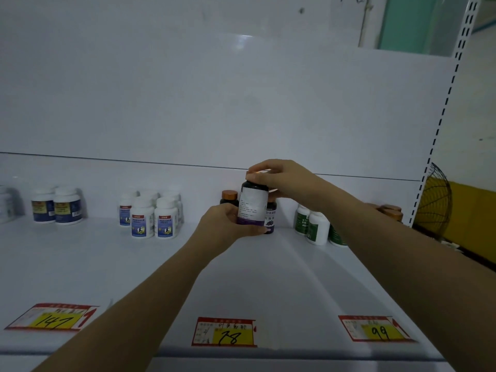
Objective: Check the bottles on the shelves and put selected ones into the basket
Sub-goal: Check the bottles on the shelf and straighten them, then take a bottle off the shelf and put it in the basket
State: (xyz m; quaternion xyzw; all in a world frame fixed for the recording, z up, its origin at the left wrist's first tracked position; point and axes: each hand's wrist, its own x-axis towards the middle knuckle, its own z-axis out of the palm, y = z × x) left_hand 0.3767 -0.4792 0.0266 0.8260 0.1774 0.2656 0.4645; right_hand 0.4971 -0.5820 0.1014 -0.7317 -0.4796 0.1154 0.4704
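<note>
A dark bottle (252, 204) with a white and purple label is held upright just above the white shelf (281, 277), its back label turned to me. My left hand (228, 224) grips its lower part from the left and underneath. My right hand (273, 178) curls over the cap from above. Behind it stand two more dark bottles, one with a copper cap (229, 197) and one partly hidden (270, 217). No basket is in view.
White bottles with blue labels stand in groups at the left (57, 206) and centre-left (153, 217). White bottles with green labels (315, 226) stand to the right. Price tags 147 (52, 318), 78 (225, 335) and 99 (375, 330) line the front edge. A fan (434, 200) stands beyond the right upright.
</note>
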